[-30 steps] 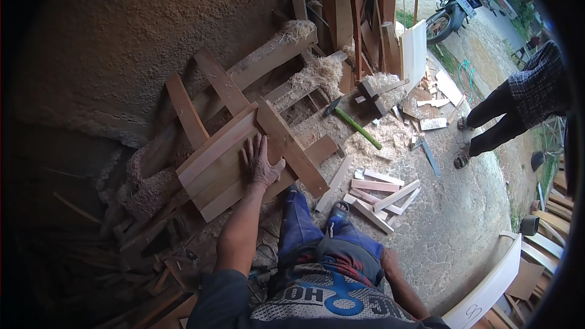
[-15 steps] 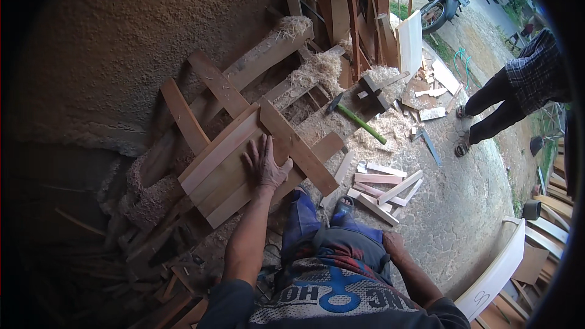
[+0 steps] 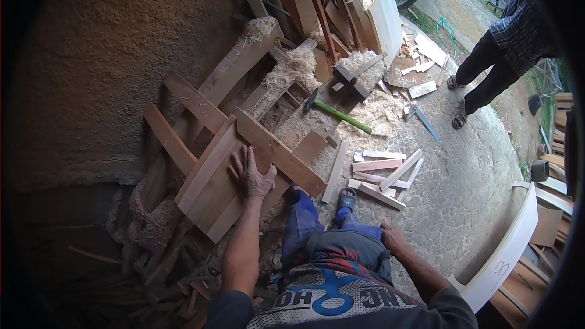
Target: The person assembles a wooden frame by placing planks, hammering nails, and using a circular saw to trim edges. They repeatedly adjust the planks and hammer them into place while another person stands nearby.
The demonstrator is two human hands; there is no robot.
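My left hand (image 3: pixel 251 174) lies flat with fingers apart on a panel of joined wooden boards (image 3: pixel 220 196). A thicker plank (image 3: pixel 283 155) runs across the panel's far right end, just beyond my fingertips. The panel rests tilted over rough timbers (image 3: pixel 194 102) at the wall side. Beside my right thigh, my right hand (image 3: pixel 394 239) hangs low with its fingers curled. Whatever might be inside it is hidden. A hammer with a green handle (image 3: pixel 342 116) lies ahead, its dark head next to a dark wooden block (image 3: pixel 351 82).
Short pale wood strips (image 3: pixel 390 176) are piled on the stone floor ahead of my feet. A blue-bladed try square (image 3: pixel 426 124) lies farther right. Wood shavings (image 3: pixel 292 68) cover the timbers. Another person (image 3: pixel 496 55) stands at right. A white curved board (image 3: pixel 506 250) leans near my right elbow.
The whole view has shifted, so most things ahead sit farther left. My left hand stays flat on the panel, and my right hand remains by my thigh.
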